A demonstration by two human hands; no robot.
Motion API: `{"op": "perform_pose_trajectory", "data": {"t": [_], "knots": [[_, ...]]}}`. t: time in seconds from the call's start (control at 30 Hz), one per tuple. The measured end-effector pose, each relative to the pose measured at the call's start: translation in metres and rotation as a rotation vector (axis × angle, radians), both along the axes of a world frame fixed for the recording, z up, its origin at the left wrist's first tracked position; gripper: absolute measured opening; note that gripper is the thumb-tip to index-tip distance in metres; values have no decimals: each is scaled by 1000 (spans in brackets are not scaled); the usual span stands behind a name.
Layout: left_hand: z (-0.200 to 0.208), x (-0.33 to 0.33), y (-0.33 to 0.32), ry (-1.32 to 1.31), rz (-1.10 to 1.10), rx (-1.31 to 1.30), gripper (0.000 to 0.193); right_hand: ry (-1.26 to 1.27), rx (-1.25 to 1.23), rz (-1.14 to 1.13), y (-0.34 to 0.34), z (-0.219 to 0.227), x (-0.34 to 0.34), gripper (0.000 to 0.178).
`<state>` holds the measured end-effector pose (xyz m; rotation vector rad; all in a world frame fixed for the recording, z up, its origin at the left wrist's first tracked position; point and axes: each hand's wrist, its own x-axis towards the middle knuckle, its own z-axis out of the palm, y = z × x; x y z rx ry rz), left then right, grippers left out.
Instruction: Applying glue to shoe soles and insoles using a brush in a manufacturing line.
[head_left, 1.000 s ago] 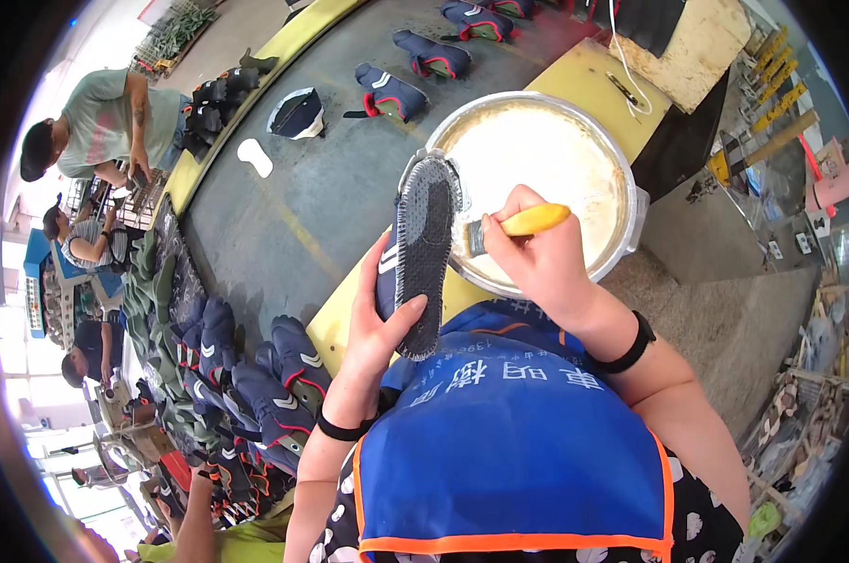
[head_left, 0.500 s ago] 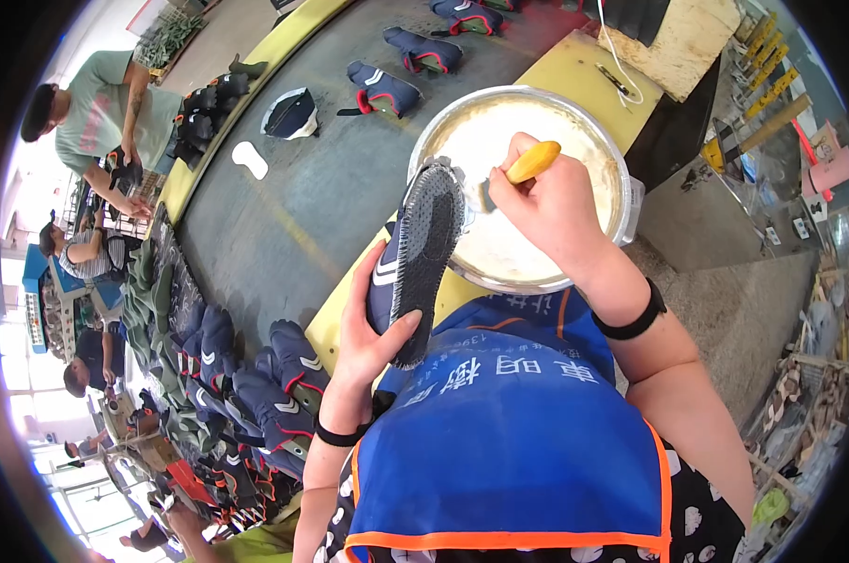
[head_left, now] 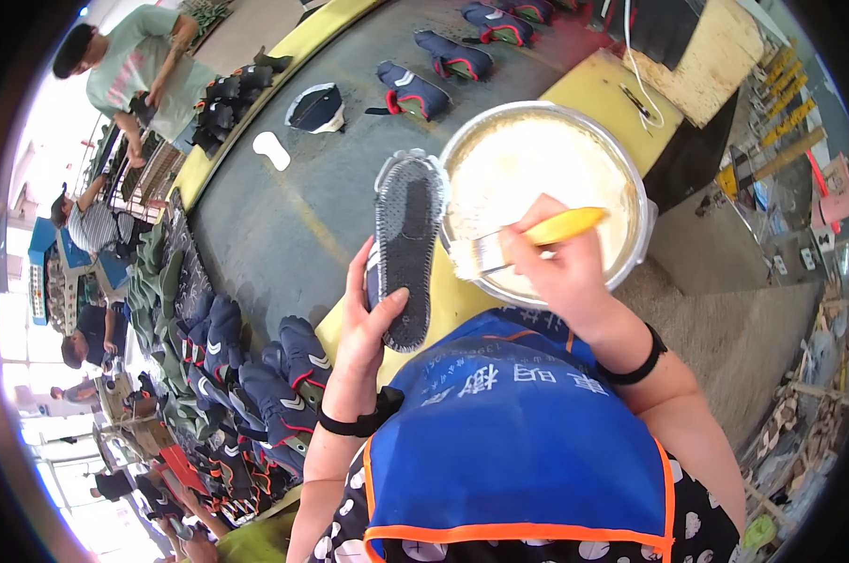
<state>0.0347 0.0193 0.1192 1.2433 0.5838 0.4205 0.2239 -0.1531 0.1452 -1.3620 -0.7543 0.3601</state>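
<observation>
My left hand [head_left: 363,305] is closed round a dark shoe upper [head_left: 408,253], its stitched black underside facing up and the thumb pressed on its near end. In my right hand [head_left: 560,258] is a paintbrush with a yellow handle [head_left: 574,225]. The brush's pale bristles [head_left: 466,258] point left, over the near left rim of a round metal pot [head_left: 642,235]. Creamy white paste [head_left: 537,164] fills the pot. Between the bristles and the shoe upper there is a small gap. Part of the shoe upper's side is hidden behind its underside.
Several navy shoe uppers [head_left: 415,91] lie along the grey belt [head_left: 246,225], with a dark cap-like piece [head_left: 316,110] and a white insole-shaped piece [head_left: 271,150]. More uppers [head_left: 279,389] are heaped at my left. A co-worker [head_left: 157,75] stands across the belt. Yellow board [head_left: 617,94] edges the belt.
The brush has moved from above the paste toward me, to the pot's near left rim, and its bristles now show white. The shoe upper has shifted slightly left and turned more upright, its underside more visible.
</observation>
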Motion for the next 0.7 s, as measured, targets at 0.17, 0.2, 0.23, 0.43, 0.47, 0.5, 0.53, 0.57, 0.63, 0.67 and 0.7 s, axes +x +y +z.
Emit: {"op": "perform_pose_trajectory", "data": {"t": [0.17, 0.2, 0.23, 0.43, 0.47, 0.5, 0.53, 0.57, 0.63, 0.67, 0.7], "knots": [[-35, 22, 83, 59, 283, -40, 80, 148, 129, -240, -25, 3, 52, 9], [-50, 33, 104, 68, 321, -78, 83, 172, 84, -282, -31, 0, 60, 6], [-64, 47, 119, 124, 355, -29, 85, 186, 59, -339, -37, -5, 71, 4], [-169, 108, 219, 496, 494, 521, 99, 211, 54, -415, -45, -16, 92, 8], [-173, 119, 223, 574, 506, 563, 103, 202, 55, -403, -45, -17, 94, 8], [-170, 132, 217, 619, 507, 551, 103, 206, 61, -434, -47, -20, 96, 8], [-175, 139, 216, 644, 502, 546, 106, 210, 68, -451, -48, -22, 98, 9], [-180, 142, 212, 697, 472, 536, 107, 220, 84, -447, -48, -22, 99, 10], [-168, 151, 196, 788, 442, 513, 111, 218, 81, -441, -49, -25, 100, 10], [-166, 153, 194, 788, 454, 502, 111, 225, 80, -442, -48, -25, 101, 10], [-164, 149, 193, 858, 421, 522, 113, 213, 79, -411, -47, -23, 99, 6]]}}
